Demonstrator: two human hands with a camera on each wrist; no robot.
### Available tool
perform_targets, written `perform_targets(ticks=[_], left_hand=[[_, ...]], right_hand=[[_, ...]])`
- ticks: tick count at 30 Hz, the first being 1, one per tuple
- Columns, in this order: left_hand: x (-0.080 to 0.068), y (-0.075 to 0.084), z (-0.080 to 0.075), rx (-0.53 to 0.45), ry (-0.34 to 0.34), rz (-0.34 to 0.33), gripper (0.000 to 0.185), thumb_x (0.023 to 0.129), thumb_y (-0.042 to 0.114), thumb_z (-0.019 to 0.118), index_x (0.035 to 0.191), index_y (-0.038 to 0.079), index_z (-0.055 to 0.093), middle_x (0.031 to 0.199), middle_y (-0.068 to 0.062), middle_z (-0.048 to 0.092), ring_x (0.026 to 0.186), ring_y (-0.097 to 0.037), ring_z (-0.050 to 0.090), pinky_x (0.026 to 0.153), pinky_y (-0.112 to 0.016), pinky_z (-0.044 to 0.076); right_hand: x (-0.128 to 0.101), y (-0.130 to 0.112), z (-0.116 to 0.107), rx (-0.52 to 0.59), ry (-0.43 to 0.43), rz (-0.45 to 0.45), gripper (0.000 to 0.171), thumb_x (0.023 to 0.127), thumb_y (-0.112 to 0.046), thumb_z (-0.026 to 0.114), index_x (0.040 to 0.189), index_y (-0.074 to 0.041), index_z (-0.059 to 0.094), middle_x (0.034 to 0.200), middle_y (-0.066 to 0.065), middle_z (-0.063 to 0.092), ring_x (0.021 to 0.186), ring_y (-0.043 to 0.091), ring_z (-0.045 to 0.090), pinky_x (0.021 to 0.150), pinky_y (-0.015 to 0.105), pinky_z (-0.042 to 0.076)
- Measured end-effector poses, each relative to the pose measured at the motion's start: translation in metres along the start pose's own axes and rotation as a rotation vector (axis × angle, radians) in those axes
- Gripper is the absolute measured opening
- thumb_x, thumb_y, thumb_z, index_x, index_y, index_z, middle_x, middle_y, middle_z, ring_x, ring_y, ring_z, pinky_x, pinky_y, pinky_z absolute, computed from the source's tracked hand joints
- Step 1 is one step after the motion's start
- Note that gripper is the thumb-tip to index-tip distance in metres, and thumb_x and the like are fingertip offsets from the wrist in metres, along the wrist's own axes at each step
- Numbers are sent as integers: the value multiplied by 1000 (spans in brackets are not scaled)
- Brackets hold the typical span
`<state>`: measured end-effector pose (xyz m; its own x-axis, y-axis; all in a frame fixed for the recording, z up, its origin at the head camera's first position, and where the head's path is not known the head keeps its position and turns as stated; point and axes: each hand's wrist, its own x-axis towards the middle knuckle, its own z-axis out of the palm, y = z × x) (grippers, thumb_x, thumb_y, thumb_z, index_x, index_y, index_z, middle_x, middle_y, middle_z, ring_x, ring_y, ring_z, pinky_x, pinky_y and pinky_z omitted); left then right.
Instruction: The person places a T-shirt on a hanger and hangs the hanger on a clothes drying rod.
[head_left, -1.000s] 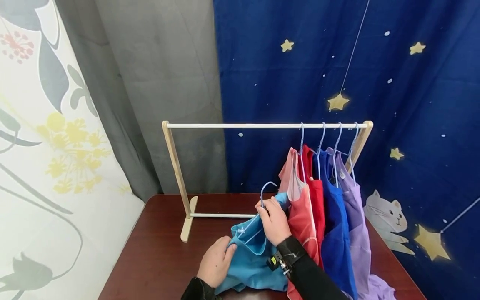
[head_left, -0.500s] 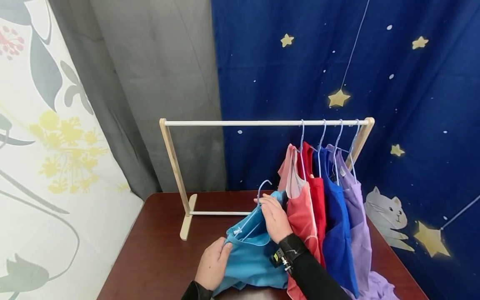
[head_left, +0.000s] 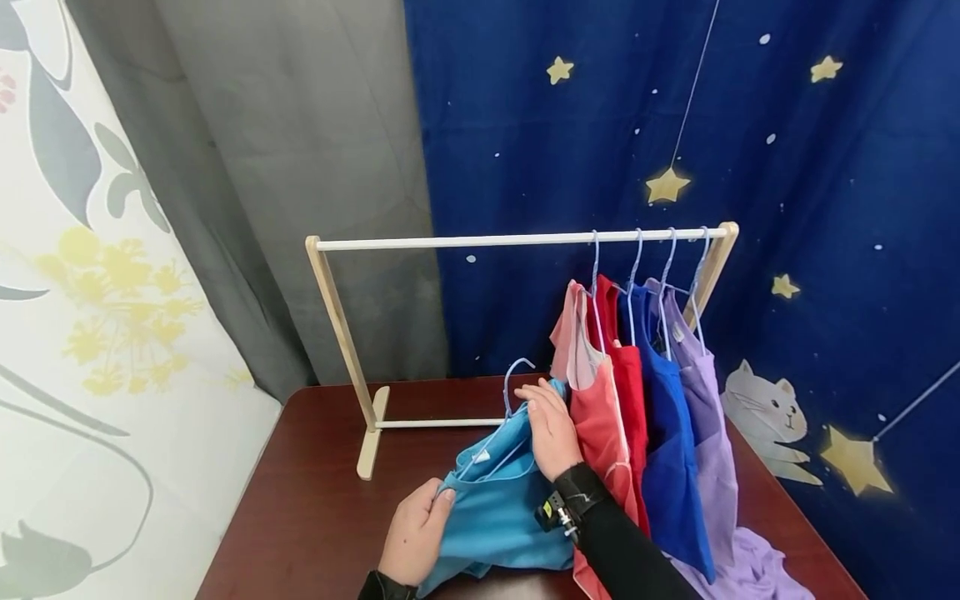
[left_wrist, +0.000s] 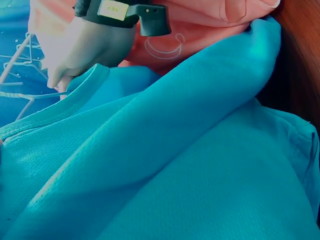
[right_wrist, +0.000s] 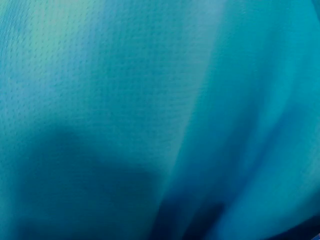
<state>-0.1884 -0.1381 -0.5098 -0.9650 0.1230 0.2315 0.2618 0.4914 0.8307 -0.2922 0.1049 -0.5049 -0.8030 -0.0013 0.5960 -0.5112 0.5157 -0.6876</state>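
Observation:
A light-blue shirt (head_left: 502,525) lies bunched low over the table, with a pale-blue hanger (head_left: 507,393) inside its neckline and the hook sticking up. My left hand (head_left: 411,533) pinches the shirt's left shoulder between thumb and fingers. Over the opposite shoulder, beside the hook, my right hand (head_left: 553,429) holds the cloth; its thumb is hidden in the head view. The left wrist view has the right hand (left_wrist: 100,47) at the collar, near the hanger wire (left_wrist: 20,95). Blue fabric (right_wrist: 125,90) fills the right wrist view, hiding that hand.
A wooden rack with a white rail (head_left: 450,242) stands on the dark red table (head_left: 300,517). At its right end hang coral (head_left: 600,417), red (head_left: 632,392), royal-blue (head_left: 675,467) and lavender (head_left: 708,417) garments, the coral one right beside my right hand. Curtains (head_left: 525,167) rise behind.
My left hand has drawn the shirt's shoulder left and slightly down, spreading the neckline over the hanger. The right hand's fingers have straightened, sliding off the hook base. The head view has shifted slightly.

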Motion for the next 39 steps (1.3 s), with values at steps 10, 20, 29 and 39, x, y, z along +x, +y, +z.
perform_targets(ticks=[10, 20, 29, 39], left_hand=[[-3, 2, -5, -42, -34, -42, 24, 105, 29, 54, 86, 15, 55, 67, 4, 35, 61, -8, 42, 60, -26, 36], [-6, -1, -8, -84, -77, -82, 27, 105, 33, 55, 87, 13, 57, 67, 2, 40, 63, -11, 47, 61, -28, 39], [-16, -4, -11, -128, -101, -154, 24, 103, 31, 57, 88, 11, 58, 67, 2, 42, 64, -11, 49, 62, -28, 39], [-16, -10, -15, -147, -170, -148, 22, 103, 30, 58, 92, 12, 59, 71, 1, 43, 68, -11, 50, 63, -28, 39]], right_hand=[[-5, 7, 0, 10, 34, 103, 34, 108, -10, 42, 135, -10, 64, 151, 14, 46, 148, 35, 25, 117, 58, 18], [-1, 15, -3, -27, 61, 53, 35, 105, -7, 45, 136, -5, 62, 150, 18, 46, 147, 39, 25, 117, 59, 17], [3, 25, -10, 16, 71, 111, 32, 104, -2, 45, 126, -1, 68, 150, 23, 43, 144, 42, 29, 115, 56, 21], [1, 25, -11, 21, 56, 198, 34, 108, -9, 41, 122, -1, 71, 157, 22, 33, 148, 34, 24, 117, 54, 19]])
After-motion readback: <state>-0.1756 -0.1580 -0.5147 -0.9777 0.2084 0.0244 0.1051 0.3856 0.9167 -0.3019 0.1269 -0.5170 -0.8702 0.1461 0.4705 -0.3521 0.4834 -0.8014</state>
